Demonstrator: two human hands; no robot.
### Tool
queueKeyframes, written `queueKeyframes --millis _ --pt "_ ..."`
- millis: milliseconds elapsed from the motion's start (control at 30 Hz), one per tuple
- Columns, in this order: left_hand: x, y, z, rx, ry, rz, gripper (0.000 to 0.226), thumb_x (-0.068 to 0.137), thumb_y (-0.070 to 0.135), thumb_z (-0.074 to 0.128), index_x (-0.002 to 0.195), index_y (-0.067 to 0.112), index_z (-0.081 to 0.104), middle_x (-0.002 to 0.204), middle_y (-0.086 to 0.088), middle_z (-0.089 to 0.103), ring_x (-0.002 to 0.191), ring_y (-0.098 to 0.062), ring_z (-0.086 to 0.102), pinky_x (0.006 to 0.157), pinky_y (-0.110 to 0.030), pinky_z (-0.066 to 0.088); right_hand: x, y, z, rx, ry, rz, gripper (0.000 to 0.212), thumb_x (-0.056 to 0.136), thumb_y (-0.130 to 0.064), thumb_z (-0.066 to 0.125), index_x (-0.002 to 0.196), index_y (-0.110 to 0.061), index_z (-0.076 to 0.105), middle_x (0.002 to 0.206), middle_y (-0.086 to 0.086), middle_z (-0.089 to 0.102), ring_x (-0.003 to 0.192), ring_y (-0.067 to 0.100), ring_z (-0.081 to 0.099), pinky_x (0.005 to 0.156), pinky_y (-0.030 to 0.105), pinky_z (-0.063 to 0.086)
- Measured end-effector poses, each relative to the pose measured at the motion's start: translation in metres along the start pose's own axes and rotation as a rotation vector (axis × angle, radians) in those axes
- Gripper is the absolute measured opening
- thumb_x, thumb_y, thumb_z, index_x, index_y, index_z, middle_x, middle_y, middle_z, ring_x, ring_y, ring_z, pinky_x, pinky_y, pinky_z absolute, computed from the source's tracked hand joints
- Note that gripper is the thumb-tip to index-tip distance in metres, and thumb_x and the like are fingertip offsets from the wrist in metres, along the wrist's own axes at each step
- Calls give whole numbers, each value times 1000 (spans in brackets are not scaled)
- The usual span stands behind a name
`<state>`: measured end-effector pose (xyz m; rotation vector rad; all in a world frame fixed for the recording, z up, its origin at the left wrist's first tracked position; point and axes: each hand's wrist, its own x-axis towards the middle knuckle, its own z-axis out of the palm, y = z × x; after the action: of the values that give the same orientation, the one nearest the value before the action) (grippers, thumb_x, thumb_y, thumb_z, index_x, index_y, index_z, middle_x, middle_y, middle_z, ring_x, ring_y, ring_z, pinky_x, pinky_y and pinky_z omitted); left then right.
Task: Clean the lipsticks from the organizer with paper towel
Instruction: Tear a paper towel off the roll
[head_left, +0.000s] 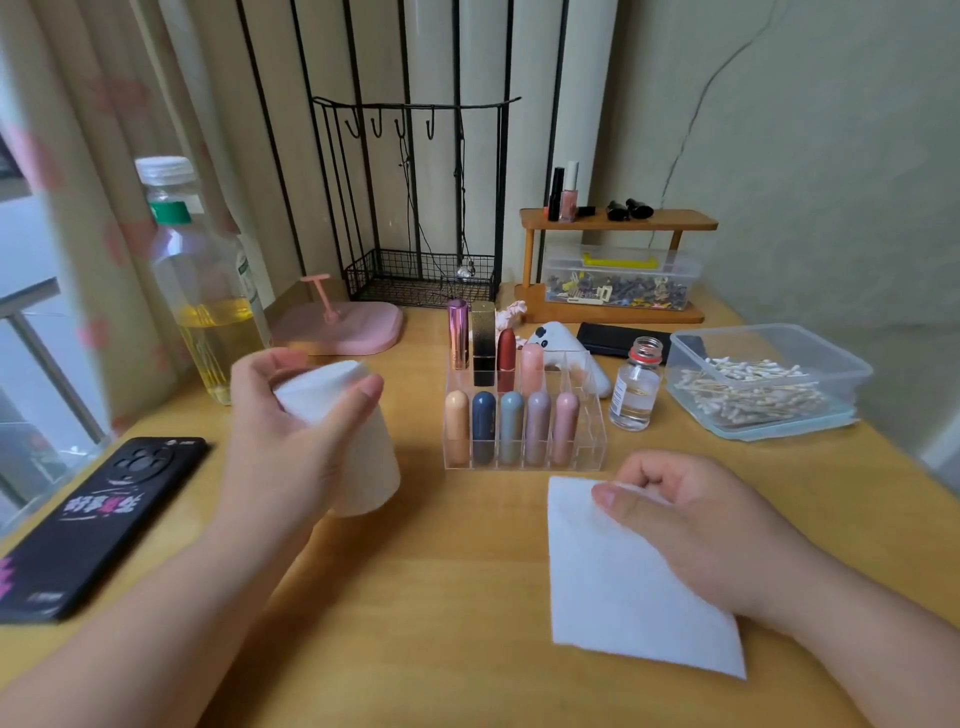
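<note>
Paper towel sheet (623, 587), white and lying flat on the table (441, 597) at six o'clock, is pinched at its far edge by the right grip (696, 514), a person's hand with curled fingers. Lipsticks (511, 426) stand upright, caps up, in two rows inside a clear organizer (587, 415) at twelve o'clock; their long axis is vertical, so a lift would likely go straight up. From the right grip the front row lies near, at eleven o'clock, and seems slightly nearer to it. The left grip (291, 431), at nine o'clock from the organizer, is wrapped round a paper towel roll (358, 467).
</note>
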<state>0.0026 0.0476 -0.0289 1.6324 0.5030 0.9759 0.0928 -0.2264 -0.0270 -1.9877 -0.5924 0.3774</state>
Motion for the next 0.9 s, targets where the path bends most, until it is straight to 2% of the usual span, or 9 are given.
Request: queueKeyframes --millis 67,167,233,300,367,467,633,800,900 --pt "8 -6 3 45 28 65 62 74 42 84 119 32 42 111 10 56 98 -4 57 81 -26 46 -3 0 7 -162 -44 -21 26 93 -30 65 73 -15 59 61 -3 49 55 11 44 52 27 36" --pt "21 -6 14 48 27 73 60 79 34 82 122 34 40 114 9 54 103 -6 56 80 -24 45 -8 -2 17 -212 -87 -66 14 92 -21 61 78 -20 62 67 -3 59 60 10 52 56 29 43" --pt "31 -4 19 81 -5 86 61 78 34 82 121 37 39 119 8 55 108 -12 56 84 -28 47 -9 -3 20 -253 -57 -93 15 90 -18 62 90 -33 65 84 -15 68 78 0 62 71 25 51" --pt "42 -3 22 169 -49 116 65 78 36 82 125 36 38 126 5 55 115 -17 54 92 -36 48 -9 -2 24 -287 -57 -118 24 89 -22 64 103 -41 61 101 -26 65 100 -9 58 87 19 49" --pt "51 -4 23 218 -78 122 71 78 37 83 132 31 38 128 3 55 118 -19 52 95 -39 48 -11 -3 29 -282 -89 -123 27 88 -27 65 109 -43 58 109 -25 63 107 -10 55 93 20 47" --pt "54 -13 27 246 -104 92 70 79 38 81 134 26 40 128 3 54 117 -19 52 91 -36 48 -11 -4 37 -324 -112 -168 25 87 -33 67 108 -41 57 106 -23 62 104 -5 56 92 22 48" --pt "46 -23 29 262 -100 90 68 79 30 82 132 21 40 121 5 48 105 -14 49 76 -19 44 -9 -3 40 -491 -64 -286 24 85 -41 66 105 -42 53 102 -26 53 102 -4 49 92 22 44" --pt "43 -31 19 374 -185 135 86 74 24 86 142 28 32 134 11 45 116 -11 47 93 -26 39 -7 -3 34 -604 7 -350 29 80 -54 66 99 -36 53 97 -25 49 101 -2 43 91 20 40" --pt "36 -21 9 416 -82 258 89 76 25 85 146 23 30 144 1 43 131 -16 42 108 -36 37 -6 0 32 -610 57 -369 32 78 -60 64 91 -34 52 92 -21 50 97 1 43 87 21 41"
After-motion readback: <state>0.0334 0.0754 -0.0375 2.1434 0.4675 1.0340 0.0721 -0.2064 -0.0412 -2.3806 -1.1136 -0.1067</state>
